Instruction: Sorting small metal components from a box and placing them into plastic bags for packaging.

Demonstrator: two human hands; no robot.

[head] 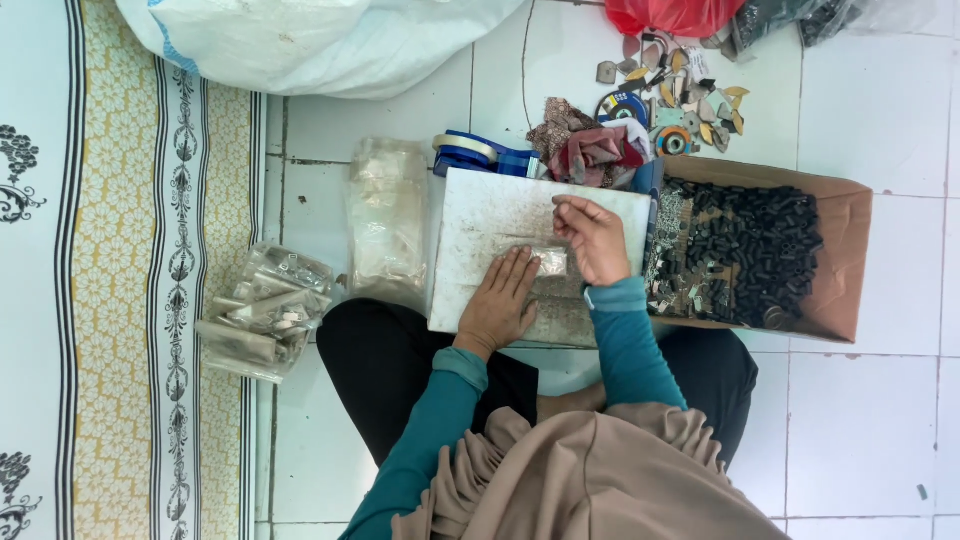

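Observation:
A white, scuffed board [490,215] lies across my lap. On it rests a small clear plastic bag [548,262] with small metal parts inside. My left hand [500,300] lies flat with fingers spread, pressing the bag's left side. My right hand [592,238] sits on the bag's right end, fingers curled and pinched near its top edge.
A cardboard box [845,250] of black cylindrical parts and silvery metal pieces stands to the right. A blue tape dispenser [480,155], cloth rags [590,150], filled clear bags [265,310], a stack of clear bags [388,215], a white sack [300,40] and scattered small pieces [690,95] surround the board.

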